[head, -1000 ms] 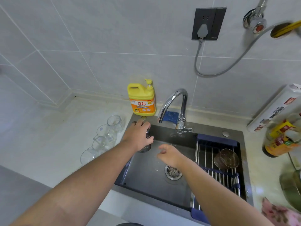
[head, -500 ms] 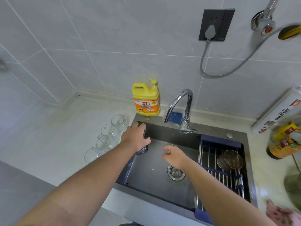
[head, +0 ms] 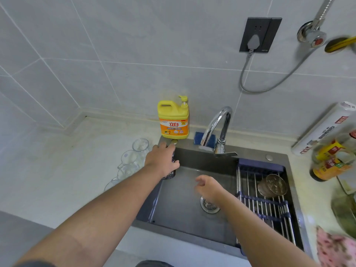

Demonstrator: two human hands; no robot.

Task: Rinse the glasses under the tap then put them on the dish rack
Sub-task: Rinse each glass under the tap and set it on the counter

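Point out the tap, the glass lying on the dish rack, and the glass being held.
tap (head: 212, 123): head view, on the curved chrome spout.
racked glass (head: 275, 185): head view, on its round end facing the camera.
held glass (head: 170, 175): head view, on the lower part showing below the left hand (head: 161, 160).

The left hand (head: 161, 160) hides most of the glass (head: 170, 175) it grips. At four o'clock, a blurred pink cloth (head: 335, 249) is cut off by the edge.

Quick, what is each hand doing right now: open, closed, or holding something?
Left hand: holding a glass.
Right hand: open, fingers loosely curled, holding nothing.
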